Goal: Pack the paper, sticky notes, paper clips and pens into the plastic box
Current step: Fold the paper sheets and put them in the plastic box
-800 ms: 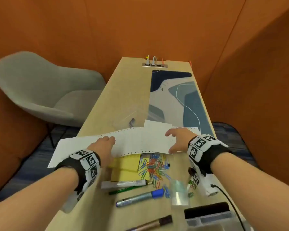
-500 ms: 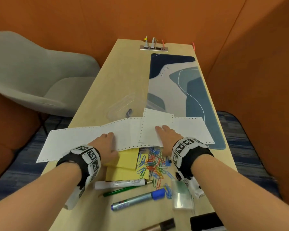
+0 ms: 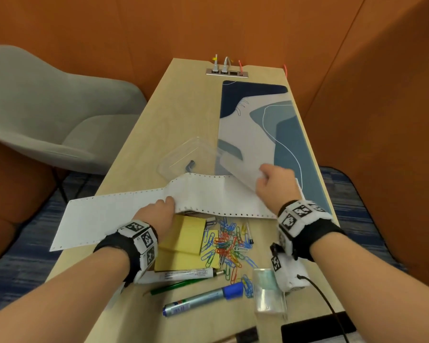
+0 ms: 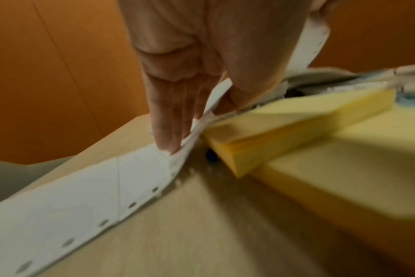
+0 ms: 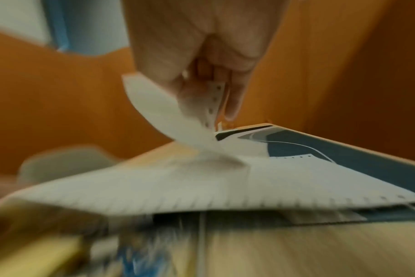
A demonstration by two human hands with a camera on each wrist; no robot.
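A long strip of white perforated paper point(image 3: 114, 214) lies across the wooden table point(image 3: 183, 107). My left hand point(image 3: 156, 211) pinches its near edge, fingers point(image 4: 168, 121) on top and thumb beneath. My right hand point(image 3: 274, 179) pinches a folded panel of the paper point(image 5: 154, 105) and holds it lifted off the strip. The clear plastic box point(image 3: 186, 157) stands open just beyond the paper, with a small dark item inside. Yellow sticky notes point(image 3: 183, 236), coloured paper clips point(image 3: 229, 246), a white marker point(image 3: 183, 273), a green pen point(image 3: 176, 285) and a blue-capped marker point(image 3: 201, 299) lie near me.
A blue patterned desk mat point(image 3: 265, 129) covers the table's right half. A small clear case point(image 3: 268, 295) and a black device point(image 3: 315, 328) sit at the near right. A grey chair point(image 3: 47, 115) stands to the left. A socket strip point(image 3: 227, 71) is at the far end.
My right hand went from pressing flat on the paper to pinching a panel and raising it toward the right. My left hand shifted to the strip's near edge.
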